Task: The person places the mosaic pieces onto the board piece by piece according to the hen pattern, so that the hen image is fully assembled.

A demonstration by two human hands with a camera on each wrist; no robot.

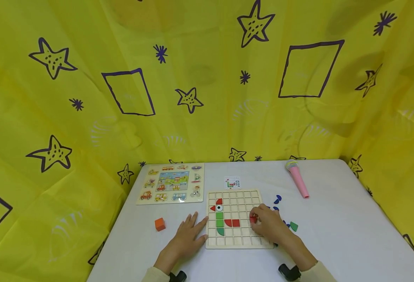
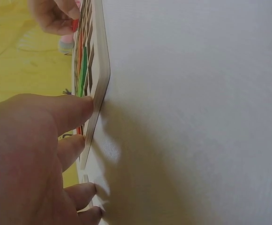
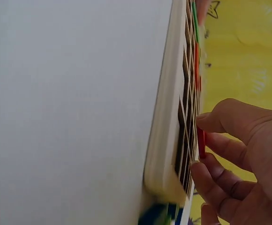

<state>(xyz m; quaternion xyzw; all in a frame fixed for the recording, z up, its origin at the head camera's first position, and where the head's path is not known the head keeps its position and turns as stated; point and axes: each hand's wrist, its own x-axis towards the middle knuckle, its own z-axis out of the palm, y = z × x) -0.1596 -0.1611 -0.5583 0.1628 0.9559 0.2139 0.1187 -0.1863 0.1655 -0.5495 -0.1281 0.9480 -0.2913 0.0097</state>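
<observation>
A wooden grid board [image 1: 242, 239] lies on the table, holding red, green and white tiles in some of its squares. With spread, straight fingers, my left hand [image 1: 187, 238] rests on the table and touches the board's left edge with its thumb and index finger. Over the right part of the grid, my right hand [image 1: 271, 224] pinches a small red tile [image 3: 201, 143] between thumb and fingers. The tile's full shape is partly hidden by the fingers. To the left on the grid are a white eye tile [image 1: 219, 208], green square tiles [image 1: 219, 219] and a red square tile [image 1: 236, 223].
Blue and green pieces [image 1: 294, 226] lie right of the board, some behind my right hand. A small picture card [image 1: 232, 182] is beyond the board. A picture puzzle [image 1: 150, 199] lies at back left, an orange cube [image 1: 160, 224] before it. A pink microphone [image 1: 300, 182] lies at back right.
</observation>
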